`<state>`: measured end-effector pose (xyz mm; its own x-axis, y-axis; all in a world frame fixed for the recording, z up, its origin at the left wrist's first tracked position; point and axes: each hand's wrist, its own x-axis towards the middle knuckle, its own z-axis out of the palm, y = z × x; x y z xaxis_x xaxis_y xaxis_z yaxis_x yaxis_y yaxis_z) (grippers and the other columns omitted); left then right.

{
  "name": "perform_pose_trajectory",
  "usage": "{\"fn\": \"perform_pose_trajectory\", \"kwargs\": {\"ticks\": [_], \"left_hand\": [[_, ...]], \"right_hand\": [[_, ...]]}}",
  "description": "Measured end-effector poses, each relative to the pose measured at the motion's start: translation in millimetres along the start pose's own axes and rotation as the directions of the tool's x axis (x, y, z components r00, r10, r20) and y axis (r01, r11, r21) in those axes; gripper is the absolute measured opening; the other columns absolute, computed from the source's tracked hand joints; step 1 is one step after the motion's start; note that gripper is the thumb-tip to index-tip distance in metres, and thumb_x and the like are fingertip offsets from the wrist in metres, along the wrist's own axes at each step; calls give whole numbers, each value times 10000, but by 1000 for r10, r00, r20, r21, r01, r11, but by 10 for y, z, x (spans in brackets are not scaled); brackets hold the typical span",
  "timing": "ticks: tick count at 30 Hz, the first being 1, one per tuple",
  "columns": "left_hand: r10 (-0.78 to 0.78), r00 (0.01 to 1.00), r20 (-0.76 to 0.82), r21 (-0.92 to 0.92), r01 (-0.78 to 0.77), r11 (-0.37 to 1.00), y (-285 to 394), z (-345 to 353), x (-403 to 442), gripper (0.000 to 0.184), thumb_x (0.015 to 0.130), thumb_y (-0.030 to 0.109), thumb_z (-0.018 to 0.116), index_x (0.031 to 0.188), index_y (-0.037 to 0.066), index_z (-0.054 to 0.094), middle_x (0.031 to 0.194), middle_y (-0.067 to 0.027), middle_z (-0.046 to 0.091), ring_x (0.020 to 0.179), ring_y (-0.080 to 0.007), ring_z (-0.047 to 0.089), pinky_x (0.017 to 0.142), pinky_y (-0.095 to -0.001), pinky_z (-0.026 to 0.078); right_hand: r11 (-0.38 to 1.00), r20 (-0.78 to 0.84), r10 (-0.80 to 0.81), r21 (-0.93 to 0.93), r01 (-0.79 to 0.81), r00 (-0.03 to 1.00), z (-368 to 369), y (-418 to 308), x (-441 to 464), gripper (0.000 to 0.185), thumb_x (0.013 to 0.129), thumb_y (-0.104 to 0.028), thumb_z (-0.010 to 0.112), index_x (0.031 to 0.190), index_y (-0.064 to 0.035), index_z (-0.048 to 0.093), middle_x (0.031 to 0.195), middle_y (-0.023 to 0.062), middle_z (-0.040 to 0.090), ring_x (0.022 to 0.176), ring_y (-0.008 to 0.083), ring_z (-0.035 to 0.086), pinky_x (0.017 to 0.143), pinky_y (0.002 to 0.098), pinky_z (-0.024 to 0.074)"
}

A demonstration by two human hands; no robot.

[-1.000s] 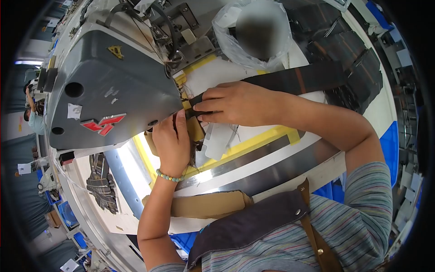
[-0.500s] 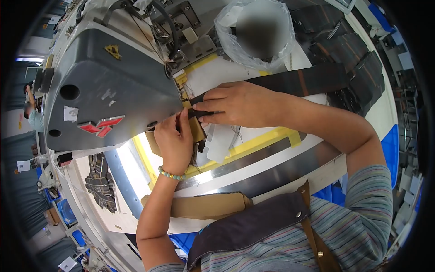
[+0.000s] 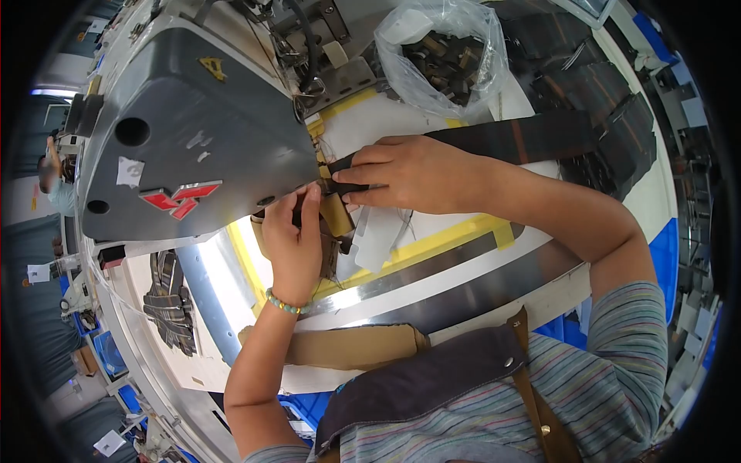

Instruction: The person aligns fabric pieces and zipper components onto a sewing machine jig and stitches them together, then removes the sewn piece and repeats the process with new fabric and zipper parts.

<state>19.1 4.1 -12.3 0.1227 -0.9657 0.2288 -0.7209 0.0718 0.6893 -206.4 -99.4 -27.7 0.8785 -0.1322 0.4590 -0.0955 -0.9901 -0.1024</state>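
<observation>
A dark plaid fabric strip (image 3: 517,140) runs from the right toward the needle area of a grey sewing machine (image 3: 201,131). My left hand (image 3: 295,239) pinches the dark fabric near the machine's head, thumb and forefinger together at its edge. My right hand (image 3: 421,176) lies over the strip just to the right, fingers bent and pressing on the dark fabric. Between and below the hands sit a tan guide piece (image 3: 335,214) and a translucent plastic piece (image 3: 378,238). The needle itself is hidden behind the machine's head.
A clear plastic bag (image 3: 448,58) of dark scraps stands beyond my right hand. Stacked plaid pieces (image 3: 610,116) lie at the right, more plaid strips (image 3: 170,301) at the left. A padded tan roll (image 3: 355,346) borders the near edge. Another person (image 3: 55,177) is far left.
The view has shifted slightly, moving the machine a little to the right in the picture. Both hands stay at the fabric near the machine with small finger movements. The bag's contents now show clearly.
</observation>
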Motion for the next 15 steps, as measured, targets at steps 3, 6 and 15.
{"fn": "perform_pose_trajectory", "kwargs": {"ticks": [3, 6, 15], "left_hand": [[136, 989, 65, 111, -143, 984, 30, -83, -154, 235, 971, 59, 690, 1192, -15, 723, 1165, -158, 651, 1102, -318, 567, 960, -418, 464], [198, 972, 125, 172, -218, 961, 55, -65, -252, 326, 935, 13, 704, 1260, -4, 703, 1300, -176, 575, 1192, -362, 525, 1017, -453, 451], [322, 912, 255, 257, -385, 887, 61, -104, -163, 488, 905, 18, 693, 1391, 40, 653, 1372, -152, 560, 1235, -389, 498, 1078, -484, 411]], "right_hand": [[1000, 57, 20, 17, -21, 998, -30, -12, -5, 336, 882, -161, 652, 1200, -141, 758, 1406, 22, 657, 1268, 240, 604, 1012, 372, 567], [1000, 72, 22, 14, -23, 997, -51, -14, -3, 340, 878, -153, 646, 1199, -143, 757, 1407, 23, 655, 1266, 246, 604, 1016, 376, 563], [999, -32, 10, 31, -9, 999, -11, 29, -8, 249, 908, -152, 666, 1142, -145, 751, 1228, 9, 679, 1204, 217, 604, 981, 364, 541]]}}
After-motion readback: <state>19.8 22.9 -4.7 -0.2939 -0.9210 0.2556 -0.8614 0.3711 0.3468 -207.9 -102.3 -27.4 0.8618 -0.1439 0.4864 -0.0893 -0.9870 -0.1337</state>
